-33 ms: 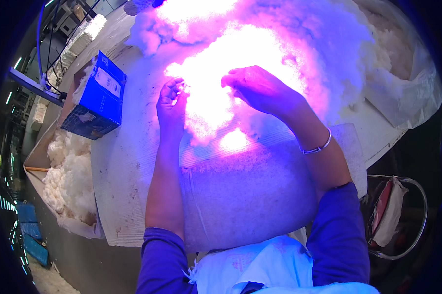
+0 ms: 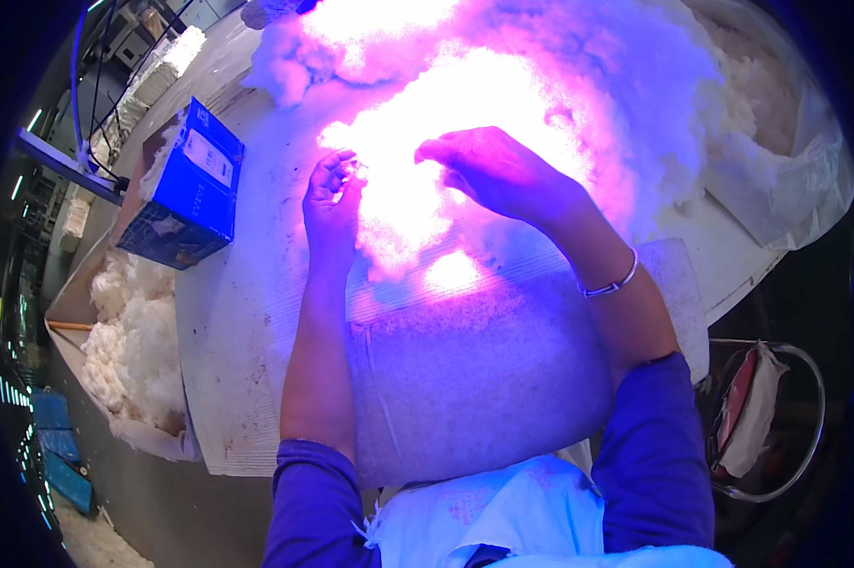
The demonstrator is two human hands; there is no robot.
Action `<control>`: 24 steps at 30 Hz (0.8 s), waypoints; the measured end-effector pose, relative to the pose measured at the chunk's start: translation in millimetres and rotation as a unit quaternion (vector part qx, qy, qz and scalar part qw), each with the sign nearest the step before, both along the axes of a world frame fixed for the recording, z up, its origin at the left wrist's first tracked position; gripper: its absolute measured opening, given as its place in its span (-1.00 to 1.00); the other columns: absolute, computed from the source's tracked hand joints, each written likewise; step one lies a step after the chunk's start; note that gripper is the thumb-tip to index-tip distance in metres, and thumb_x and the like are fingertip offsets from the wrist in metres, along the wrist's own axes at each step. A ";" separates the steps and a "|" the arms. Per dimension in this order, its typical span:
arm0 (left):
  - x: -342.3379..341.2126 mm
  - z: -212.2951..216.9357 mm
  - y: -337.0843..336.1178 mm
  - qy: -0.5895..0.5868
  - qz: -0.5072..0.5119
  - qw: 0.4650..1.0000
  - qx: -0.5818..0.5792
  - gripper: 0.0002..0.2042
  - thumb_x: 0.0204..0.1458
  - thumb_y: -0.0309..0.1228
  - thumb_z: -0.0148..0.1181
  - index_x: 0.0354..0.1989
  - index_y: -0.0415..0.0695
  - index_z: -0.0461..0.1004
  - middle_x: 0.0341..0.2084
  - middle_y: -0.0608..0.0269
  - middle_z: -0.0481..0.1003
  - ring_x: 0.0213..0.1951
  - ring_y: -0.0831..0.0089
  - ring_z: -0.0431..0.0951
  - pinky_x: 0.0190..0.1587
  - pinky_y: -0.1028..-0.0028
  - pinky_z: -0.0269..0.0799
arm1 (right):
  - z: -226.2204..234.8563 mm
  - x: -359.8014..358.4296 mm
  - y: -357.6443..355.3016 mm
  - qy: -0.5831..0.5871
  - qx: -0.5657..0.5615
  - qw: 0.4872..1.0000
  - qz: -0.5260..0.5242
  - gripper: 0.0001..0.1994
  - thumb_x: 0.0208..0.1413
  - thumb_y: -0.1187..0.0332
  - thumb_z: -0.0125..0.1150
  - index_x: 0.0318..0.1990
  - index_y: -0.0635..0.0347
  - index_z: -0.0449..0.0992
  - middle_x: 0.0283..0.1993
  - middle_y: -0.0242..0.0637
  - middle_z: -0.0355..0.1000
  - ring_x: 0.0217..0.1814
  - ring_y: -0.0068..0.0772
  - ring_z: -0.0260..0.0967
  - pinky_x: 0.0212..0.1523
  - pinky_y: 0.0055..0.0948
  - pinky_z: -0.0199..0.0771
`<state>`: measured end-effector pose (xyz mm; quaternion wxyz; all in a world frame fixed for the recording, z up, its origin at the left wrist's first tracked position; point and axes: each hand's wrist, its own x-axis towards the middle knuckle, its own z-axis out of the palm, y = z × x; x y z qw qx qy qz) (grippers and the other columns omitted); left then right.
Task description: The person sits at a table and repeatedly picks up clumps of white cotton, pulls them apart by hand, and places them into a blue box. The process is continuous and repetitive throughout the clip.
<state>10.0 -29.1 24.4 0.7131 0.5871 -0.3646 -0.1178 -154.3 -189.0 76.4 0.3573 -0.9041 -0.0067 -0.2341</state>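
Note:
A heap of fluffy fibre (image 2: 654, 123) lies over the far part of the table, its middle washed out to white by a violet glare. At the left edge of the glare is my left hand (image 2: 332, 194), fingers curled and thumb close to the fingertips. To its right, my right hand (image 2: 503, 175) is closed and bent over the bright fibre, with a bangle on the wrist. Whatever lies between the fingertips of either hand is lost in the light. A grey padded sheet (image 2: 484, 379) covers the table edge between my forearms.
A blue box (image 2: 195, 185) stands left on the pale table (image 2: 233, 379). Below it, a carton holds white fibre (image 2: 138, 350). A clear plastic bag (image 2: 796, 180) sits at the right edge. A metal-framed chair (image 2: 815, 407) stands at lower right.
My right hand has shifted slightly left, toward my left hand. My left hand has stayed in place.

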 end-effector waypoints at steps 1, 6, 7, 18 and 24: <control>-0.5 -0.3 -0.3 0.002 0.000 1.000 0.000 -0.68 -0.04 -0.64 0.11 -0.06 -0.16 0.40 -0.36 0.43 0.40 -0.29 0.68 0.40 -0.18 0.66 0.33 | -4.2 2.9 0.0 -0.027 -0.018 0.999 0.020 -0.79 0.02 0.48 0.09 -0.15 0.20 0.45 -0.50 -0.23 0.33 -0.49 -0.29 0.32 -0.41 -0.35 0.36; -2.8 -1.2 -3.5 -0.007 -0.021 1.000 -0.005 -0.64 -0.06 -0.65 0.11 -0.04 -0.15 0.39 -0.32 0.40 0.39 -0.25 0.66 0.39 -0.17 0.65 0.34 | -29.0 14.9 -2.0 -0.056 -0.046 0.997 0.027 -0.63 -0.04 0.53 0.16 -0.01 0.12 0.42 -0.55 -0.27 0.31 -0.56 -0.30 0.29 -0.47 -0.36 0.35; -3.2 -0.4 -4.1 -0.009 -0.030 1.000 -0.003 -0.64 -0.06 -0.65 0.12 -0.03 -0.14 0.38 -0.29 0.39 0.40 -0.23 0.65 0.40 -0.17 0.63 0.34 | -35.9 18.3 0.0 -0.100 -0.071 0.992 0.028 -0.61 -0.05 0.53 0.17 0.01 0.11 0.41 -0.56 -0.28 0.31 -0.57 -0.30 0.29 -0.49 -0.36 0.35; -27.9 9.0 -2.4 -0.352 -0.011 0.923 0.155 -0.39 -0.21 -0.36 0.35 0.11 -0.11 0.33 0.01 0.08 0.37 0.06 0.21 0.37 0.08 0.27 0.30 | -33.5 26.9 10.0 -0.132 0.006 0.987 0.090 -0.82 -0.10 0.51 0.22 -0.27 0.23 0.46 -0.42 -0.24 0.44 -0.38 -0.25 0.45 -0.34 -0.34 0.45; -11.7 -5.5 2.4 -0.144 -0.044 0.981 0.123 -0.76 -0.18 -0.61 0.13 -0.25 -0.28 0.51 -0.36 0.20 0.50 -0.23 0.53 0.48 -0.17 0.51 0.41 | 18.2 -2.6 -12.6 0.022 0.159 0.987 -0.008 -0.85 0.05 0.40 0.24 -0.26 0.26 0.49 -0.43 -0.39 0.45 -0.39 -0.64 0.39 -0.38 -0.57 0.41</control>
